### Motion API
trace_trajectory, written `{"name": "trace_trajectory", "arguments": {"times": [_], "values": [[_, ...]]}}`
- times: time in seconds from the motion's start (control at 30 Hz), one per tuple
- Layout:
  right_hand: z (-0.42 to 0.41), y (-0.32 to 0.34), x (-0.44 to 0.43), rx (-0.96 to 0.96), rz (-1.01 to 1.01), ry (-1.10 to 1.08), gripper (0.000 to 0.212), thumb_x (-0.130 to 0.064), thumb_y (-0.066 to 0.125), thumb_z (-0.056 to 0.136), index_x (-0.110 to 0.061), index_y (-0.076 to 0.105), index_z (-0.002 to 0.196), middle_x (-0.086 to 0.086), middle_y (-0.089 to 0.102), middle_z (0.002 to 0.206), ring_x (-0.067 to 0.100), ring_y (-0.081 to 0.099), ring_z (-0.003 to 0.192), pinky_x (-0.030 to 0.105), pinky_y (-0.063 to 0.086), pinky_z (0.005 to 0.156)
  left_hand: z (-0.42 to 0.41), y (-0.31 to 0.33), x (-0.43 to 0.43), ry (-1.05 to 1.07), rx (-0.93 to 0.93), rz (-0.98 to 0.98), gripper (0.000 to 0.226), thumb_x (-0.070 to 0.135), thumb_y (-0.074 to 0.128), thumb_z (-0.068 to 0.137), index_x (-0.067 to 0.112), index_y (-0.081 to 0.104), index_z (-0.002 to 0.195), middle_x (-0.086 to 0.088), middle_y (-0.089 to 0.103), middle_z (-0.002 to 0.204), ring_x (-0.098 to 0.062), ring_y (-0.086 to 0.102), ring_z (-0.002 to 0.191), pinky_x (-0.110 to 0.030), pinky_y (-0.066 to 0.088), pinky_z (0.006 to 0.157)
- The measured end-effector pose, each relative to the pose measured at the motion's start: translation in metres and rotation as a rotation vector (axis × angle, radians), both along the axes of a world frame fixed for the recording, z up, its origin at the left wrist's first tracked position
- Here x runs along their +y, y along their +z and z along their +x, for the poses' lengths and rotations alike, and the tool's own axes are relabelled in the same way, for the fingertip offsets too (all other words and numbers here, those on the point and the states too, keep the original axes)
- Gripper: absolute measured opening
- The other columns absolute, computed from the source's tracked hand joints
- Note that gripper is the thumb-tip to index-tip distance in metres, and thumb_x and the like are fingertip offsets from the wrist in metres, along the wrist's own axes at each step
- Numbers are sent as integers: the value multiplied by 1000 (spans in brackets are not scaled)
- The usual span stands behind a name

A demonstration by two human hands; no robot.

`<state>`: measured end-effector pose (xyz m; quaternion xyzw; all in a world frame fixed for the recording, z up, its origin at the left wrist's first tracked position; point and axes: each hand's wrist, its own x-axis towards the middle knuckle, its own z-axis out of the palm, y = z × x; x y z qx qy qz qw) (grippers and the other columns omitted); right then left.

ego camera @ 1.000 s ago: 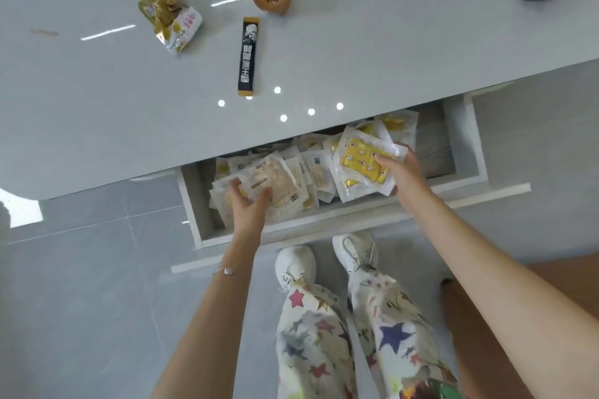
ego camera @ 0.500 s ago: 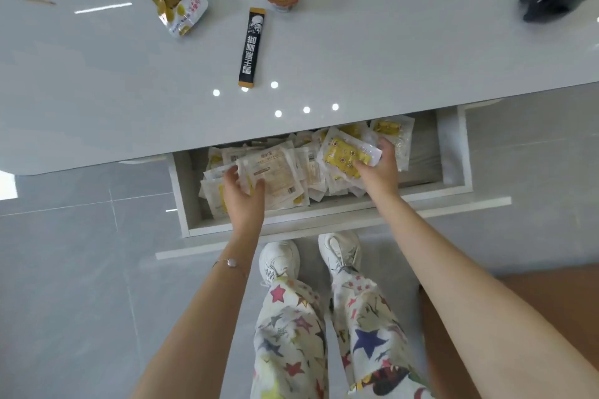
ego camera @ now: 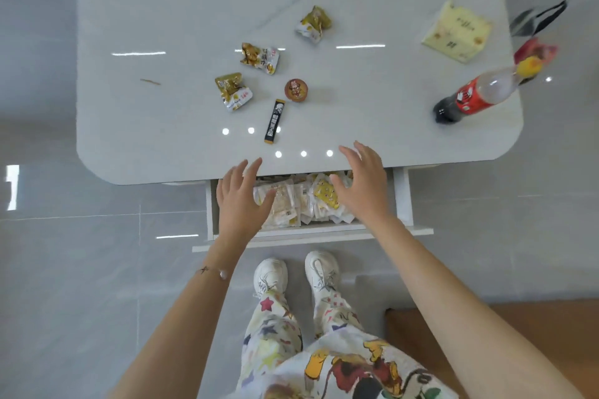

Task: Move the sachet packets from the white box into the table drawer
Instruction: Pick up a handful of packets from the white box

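Table (ego camera: 162, 10): pale glossy top with rounded corners, filling the far half of the view.
Left hand (ego camera: 241, 201): fingers spread and straight, holding nothing. It is over the left part of the drawer, with its fingertips at the table's near edge.
Bracelet (ego camera: 220, 273): thin chain on the left wrist.
Drawer (ego camera: 210, 210): pulled out towards the person from under the near edge of the table.
Snack packets (ego camera: 259, 57): three crumpled gold-and-white ones scattered at the middle of the table, apart from one another.
Black stick packet (ego camera: 275, 121): lies flat just near of the snack packets, long side running near to far.
Round cup (ego camera: 296, 90): small, brown-lidded, just beside the far end of the black stick packet.
Sachet packets (ego camera: 304, 201): a loose heap of clear and yellow ones inside the drawer, between the two hands.
Right hand (ego camera: 363, 185): fingers spread, gripping nothing. It is over the right part of the drawer, with its fingertips over the table edge.
Box (ego camera: 457, 31): flat and pale, at the far right of the table.
Bottle (ego camera: 470, 97): red-labelled, lying on its side at the table's right edge.
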<state>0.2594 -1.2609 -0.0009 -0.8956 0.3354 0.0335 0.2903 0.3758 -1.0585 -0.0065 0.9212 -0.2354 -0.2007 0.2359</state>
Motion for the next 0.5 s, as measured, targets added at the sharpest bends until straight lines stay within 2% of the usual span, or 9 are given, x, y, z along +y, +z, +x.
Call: {"name": "trace_trajectory", "arguments": {"times": [0.23, 0.5], "values": [[22, 125, 14, 28, -131, 256, 58, -35, 56, 93, -22, 37, 146, 7, 22, 158, 30, 14, 146, 41, 10, 117, 7, 111, 28, 52, -83, 105, 67, 50, 54, 92, 31, 27, 150, -5, 22, 159, -29, 10, 147, -50, 6, 120], [78, 222, 91, -8, -211, 595, 60, -38, 53, 92, -24, 34, 147, 7, 19, 158, 29, 11, 146, 45, 12, 118, -3, 203, 121, 302, -136, 129, 71, 54, 53, 90, 34, 24, 151, -3, 18, 160, -29, 8, 148, -49, 4, 119]]}}
